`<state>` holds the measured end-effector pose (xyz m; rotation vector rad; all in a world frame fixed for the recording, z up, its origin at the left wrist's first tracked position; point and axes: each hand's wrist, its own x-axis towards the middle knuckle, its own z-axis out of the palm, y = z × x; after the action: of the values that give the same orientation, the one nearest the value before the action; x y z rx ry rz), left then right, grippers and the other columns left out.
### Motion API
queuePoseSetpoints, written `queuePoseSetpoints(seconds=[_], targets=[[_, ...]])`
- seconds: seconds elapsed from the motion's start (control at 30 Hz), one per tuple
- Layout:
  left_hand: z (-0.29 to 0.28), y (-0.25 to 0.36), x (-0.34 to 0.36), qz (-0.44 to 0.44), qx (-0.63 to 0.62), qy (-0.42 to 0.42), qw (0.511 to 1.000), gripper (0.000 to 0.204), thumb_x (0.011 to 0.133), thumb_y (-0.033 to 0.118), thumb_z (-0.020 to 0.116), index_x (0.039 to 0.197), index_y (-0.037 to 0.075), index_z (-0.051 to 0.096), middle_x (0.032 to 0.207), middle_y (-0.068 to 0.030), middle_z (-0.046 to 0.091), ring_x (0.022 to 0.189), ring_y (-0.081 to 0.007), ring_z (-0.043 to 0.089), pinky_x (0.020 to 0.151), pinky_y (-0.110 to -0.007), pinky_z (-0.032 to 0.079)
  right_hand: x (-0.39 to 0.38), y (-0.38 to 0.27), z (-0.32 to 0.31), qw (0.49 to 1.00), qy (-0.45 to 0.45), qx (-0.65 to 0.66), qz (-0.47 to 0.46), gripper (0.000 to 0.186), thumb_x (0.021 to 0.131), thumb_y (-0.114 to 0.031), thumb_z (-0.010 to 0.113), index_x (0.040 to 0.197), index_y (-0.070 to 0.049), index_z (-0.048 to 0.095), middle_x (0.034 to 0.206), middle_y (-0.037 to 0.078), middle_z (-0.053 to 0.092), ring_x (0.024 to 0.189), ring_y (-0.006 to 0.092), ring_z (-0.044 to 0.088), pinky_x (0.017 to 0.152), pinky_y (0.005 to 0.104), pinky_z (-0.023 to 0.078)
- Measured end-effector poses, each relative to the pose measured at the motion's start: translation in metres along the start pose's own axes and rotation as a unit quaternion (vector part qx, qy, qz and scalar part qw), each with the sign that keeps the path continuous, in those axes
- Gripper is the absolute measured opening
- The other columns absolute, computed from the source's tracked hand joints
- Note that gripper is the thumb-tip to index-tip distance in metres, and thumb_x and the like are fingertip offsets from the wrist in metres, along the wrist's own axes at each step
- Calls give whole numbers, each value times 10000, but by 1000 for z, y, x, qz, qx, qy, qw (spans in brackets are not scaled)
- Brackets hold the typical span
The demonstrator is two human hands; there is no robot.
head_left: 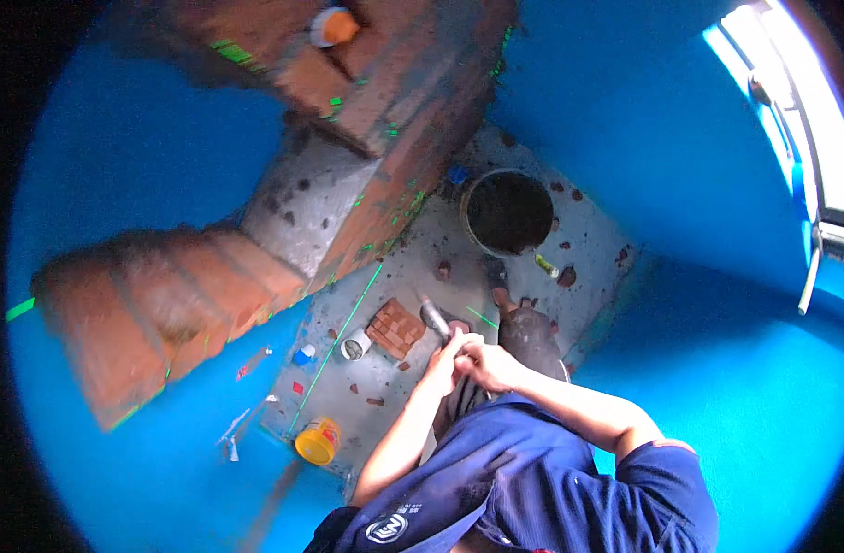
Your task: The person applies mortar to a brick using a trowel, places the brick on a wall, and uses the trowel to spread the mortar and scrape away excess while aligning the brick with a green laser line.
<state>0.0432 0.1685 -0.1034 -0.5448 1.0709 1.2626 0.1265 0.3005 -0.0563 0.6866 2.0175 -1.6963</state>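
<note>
My two hands meet in front of my body, low in the middle of the head view. Closed fingers of my left hand (445,361) wrap the lower end of a grey, rod-like tool (434,318), which points up and away; its kind is not clear. Right against it, my right hand (486,366) is closed too, fingers curled, and whatever they hold is hidden. Just left of the tool, a small stack of red bricks (396,330) lies on the floor. A white cup-like container (355,345) stands beside the bricks.
Brickwork (191,295) with a grey slab (306,203) rises at left; an orange-and-white round thing (335,28) sits on its upper part. A large bucket of dark mix (509,214) stands ahead. A yellow tub (318,441) is near left. Brick bits litter the floor between blue walls (615,101).
</note>
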Motion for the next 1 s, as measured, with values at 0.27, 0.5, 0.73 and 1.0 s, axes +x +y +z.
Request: queuePoseSetpoints(seconds=[0.27,0.5,0.73,1.0], targets=[[-99,-39,-3,-85,31,273,958,436,867,245,627,1152,-78,559,1126,-190,642,1062,-301,621,957,-383,468,132,233,-76,854,180,-428,234,428,893,-247,436,1172,59,543,1181,233,535,1096,363,504,951,529,371],[-172,-132,-92,-238,208,359,878,149,847,187,634,841,38,643,758,-23,610,681,-129,582,607,-273,457,209,370,-105,844,28,-352,404,783,594,-335,874,1259,-69,557,1308,124,499,1263,343,405,945,478,430],[-158,-185,-125,-163,119,356,912,163,887,133,542,972,11,610,1002,-107,664,834,-199,637,688,-296,468,265,406,-153,850,-308,-426,42,387,848,-272,533,1171,-77,619,1169,176,616,1047,330,605,903,363,489],[-154,-216,-99,-98,208,342,911,201,898,86,573,1048,-23,651,985,-75,669,836,-165,623,759,-276,483,409,490,-138,844,-124,-494,171,367,873,-249,536,1194,-91,615,1216,163,593,1060,354,585,902,485,446]])
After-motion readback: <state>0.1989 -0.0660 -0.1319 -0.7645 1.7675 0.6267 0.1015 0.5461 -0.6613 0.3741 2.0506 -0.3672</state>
